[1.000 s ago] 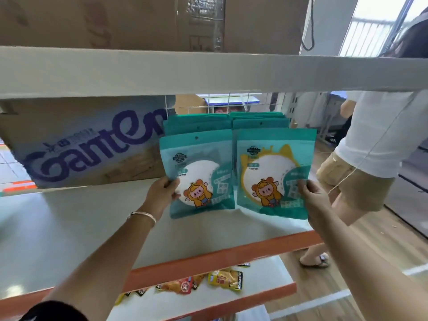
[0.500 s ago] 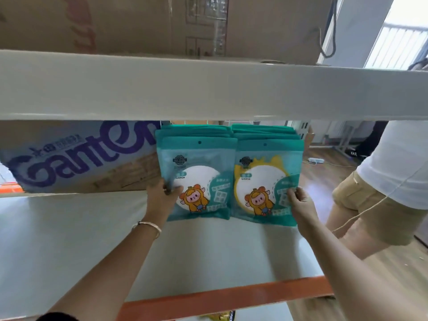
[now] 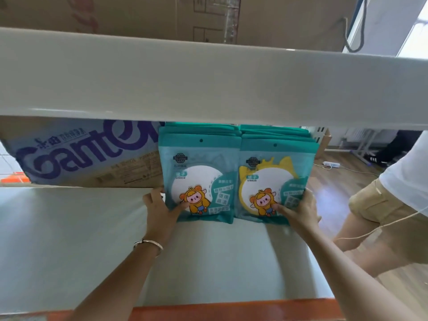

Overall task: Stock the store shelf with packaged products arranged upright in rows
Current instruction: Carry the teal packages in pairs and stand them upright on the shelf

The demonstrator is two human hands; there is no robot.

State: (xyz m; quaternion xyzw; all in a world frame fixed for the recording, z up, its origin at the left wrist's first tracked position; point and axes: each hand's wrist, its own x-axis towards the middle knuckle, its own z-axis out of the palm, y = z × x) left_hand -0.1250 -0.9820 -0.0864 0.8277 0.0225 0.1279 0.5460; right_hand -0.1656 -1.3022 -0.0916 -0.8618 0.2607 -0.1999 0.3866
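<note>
On white metal shelf (image 3: 69, 239): left hand (image 3: 159, 210) pinches teal white-mirror pouch (image 3: 200, 165), right hand (image 3: 300, 210) pinches teal yellow-mirror pouch (image 3: 278, 170). Released leaning, both likely slump forward.

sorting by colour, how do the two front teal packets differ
The left front packet shows a plain white round mirror; the right front packet shows a yellow one with ear-like points on top. The left hand grips the left front packet's lower left edge; the right hand grips the right front packet's lower right. Both are teal, upright, labelled MIRROR, with the same cartoon figure.
</note>
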